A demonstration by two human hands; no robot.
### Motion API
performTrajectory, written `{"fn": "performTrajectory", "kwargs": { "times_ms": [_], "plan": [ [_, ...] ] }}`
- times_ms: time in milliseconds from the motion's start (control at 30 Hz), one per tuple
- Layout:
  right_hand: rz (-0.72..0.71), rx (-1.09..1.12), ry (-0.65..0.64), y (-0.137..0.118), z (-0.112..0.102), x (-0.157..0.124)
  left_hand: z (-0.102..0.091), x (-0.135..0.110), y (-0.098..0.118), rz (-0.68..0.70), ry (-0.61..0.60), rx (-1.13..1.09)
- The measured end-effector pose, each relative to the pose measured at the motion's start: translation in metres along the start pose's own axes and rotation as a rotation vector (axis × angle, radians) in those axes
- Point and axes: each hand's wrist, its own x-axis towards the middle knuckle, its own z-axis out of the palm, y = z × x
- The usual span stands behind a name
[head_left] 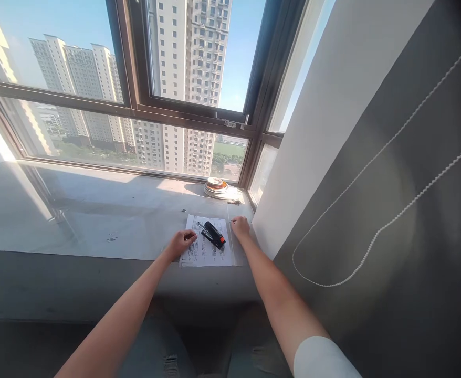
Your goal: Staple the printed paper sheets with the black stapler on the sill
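A printed sheet of paper [206,253] lies on the grey window sill [96,220]. On top of it rests a black stapler [213,234] with an orange end, lying diagonally. My left hand [181,242] rests at the sheet's left edge with its fingers curled, touching the paper. My right hand [240,226] sits at the sheet's upper right corner, fingers bent in a pinch; what they hold, if anything, is too small to make out.
A round stack of flat discs [216,187] stands at the back right of the sill by the window frame [199,118]. A few small staples [111,239] lie to the left. A white wall [333,105] and a bead cord [372,231] are on the right.
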Motion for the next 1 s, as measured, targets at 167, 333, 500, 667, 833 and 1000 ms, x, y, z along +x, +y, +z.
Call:
{"fn": "performTrajectory", "kwargs": {
  "times_ms": [167,333,500,667,833,1000],
  "plan": [
    [-0.009,-0.007,-0.047,0.008,0.022,-0.005,0.001,-0.001,-0.001,0.009,-0.004,0.008],
    [0.004,-0.008,-0.028,0.017,0.02,-0.011,0.001,-0.001,0.0,-0.002,-0.013,-0.058],
    [-0.024,-0.027,-0.039,0.026,0.021,-0.033,-0.009,0.008,-0.011,-0.084,0.269,-0.076],
    [-0.1,-0.062,-0.057,0.027,0.021,-0.049,-0.034,0.045,-0.039,-0.098,0.411,0.394],
    [-0.132,-0.062,-0.037,0.024,0.018,-0.05,-0.044,0.083,-0.06,-0.115,0.327,0.523],
    [-0.139,-0.063,-0.025,0.023,0.018,-0.05,-0.041,0.099,-0.063,-0.144,0.205,0.586]
  ]
}}
